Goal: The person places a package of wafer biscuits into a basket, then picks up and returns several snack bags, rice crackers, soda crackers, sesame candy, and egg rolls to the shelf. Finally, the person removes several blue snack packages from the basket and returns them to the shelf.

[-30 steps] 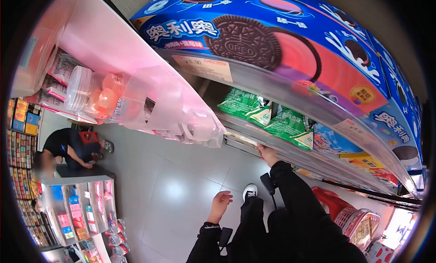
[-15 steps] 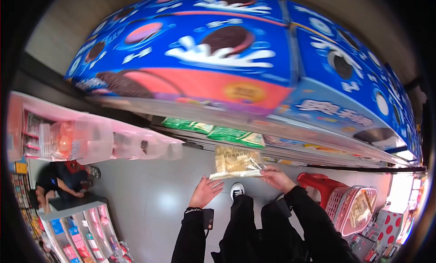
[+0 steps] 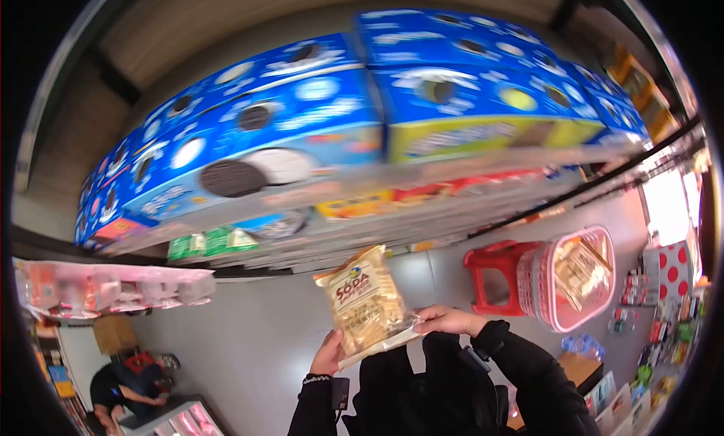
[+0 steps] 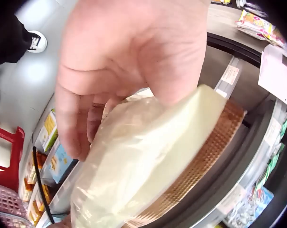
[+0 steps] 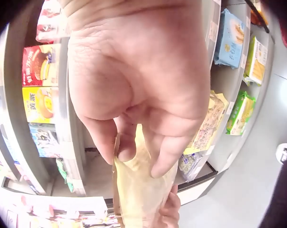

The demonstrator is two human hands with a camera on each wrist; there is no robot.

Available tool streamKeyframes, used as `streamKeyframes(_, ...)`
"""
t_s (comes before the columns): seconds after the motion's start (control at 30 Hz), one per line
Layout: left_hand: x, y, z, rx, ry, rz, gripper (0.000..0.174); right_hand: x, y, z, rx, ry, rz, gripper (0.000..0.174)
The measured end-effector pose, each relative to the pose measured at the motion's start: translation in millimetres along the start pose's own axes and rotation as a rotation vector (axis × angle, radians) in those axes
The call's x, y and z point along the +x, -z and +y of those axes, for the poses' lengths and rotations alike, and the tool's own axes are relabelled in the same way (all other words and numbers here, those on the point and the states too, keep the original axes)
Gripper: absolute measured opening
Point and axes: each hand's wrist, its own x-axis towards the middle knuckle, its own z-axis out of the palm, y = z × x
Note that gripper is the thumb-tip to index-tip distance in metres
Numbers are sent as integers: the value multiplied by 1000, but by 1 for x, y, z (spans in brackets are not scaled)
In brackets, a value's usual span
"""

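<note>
A clear-and-tan bag of soda crackers (image 3: pixel 362 300), its front printed with "SODA", is held in front of the body at the shelf. The right hand (image 3: pixel 452 321) pinches its lower right corner; in the right wrist view, thumb and fingers (image 5: pixel 163 154) close on the bag's pale edge. At the lower left corner, the left hand (image 3: pixel 328 353) grips the bag. The left wrist view shows its thumb on one side of the bag (image 4: pixel 134 161) and the fingers bent toward the other. Parts of those fingers are hidden behind the bag.
Blue cookie boxes (image 3: pixel 256 134) line the upper shelf, with snack packets below. To the right, a pink basket (image 3: pixel 532 285) holding a similar bag stands on a red stool (image 3: pixel 483 306). Another person (image 3: pixel 121 387) sits at lower left, near pink plastic containers (image 3: pixel 113 289).
The bag has come out from the lower shelf toward the body and tipped up, its printed front now visible. The left hand, earlier free, has taken hold of it. The view has swung right.
</note>
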Motion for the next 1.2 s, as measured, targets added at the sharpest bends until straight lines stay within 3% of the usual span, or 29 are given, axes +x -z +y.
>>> streamKeyframes(0.17,-17,-48,-57,86,107,35,46,-76,18,24,-106,42,-49,22)
streamKeyframes(0.27,-28,-97,-90,192,67,109,44,-131,29,30,-49,103,-70,20)
streamKeyframes(0.33,-27,-115,-113,189,57,115,44,-163,41,45,-182,212,-21,20)
streamKeyframes(0.5,-21,-176,-152,250,132,100,44,-253,59,46,-193,230,94,21)
streamKeyframes(0.53,-18,-188,-157,252,139,25,44,-271,59,45,-210,176,171,20)
streamKeyframes(0.6,-10,-206,-166,264,144,-52,45,-290,66,64,-225,410,215,19)
streamKeyframes(0.7,1,-230,-178,244,194,-223,47,-329,71,69,-188,324,227,19)
streamKeyframes(0.8,6,-250,-187,315,237,-240,49,-355,68,74,-46,360,290,18)
streamKeyframes(0.97,12,-276,-200,367,241,-311,54,-377,70,93,-100,539,395,17)
streamKeyframes(1.2,18,-302,-208,397,264,-369,55,-401,73,99,-74,539,410,20)
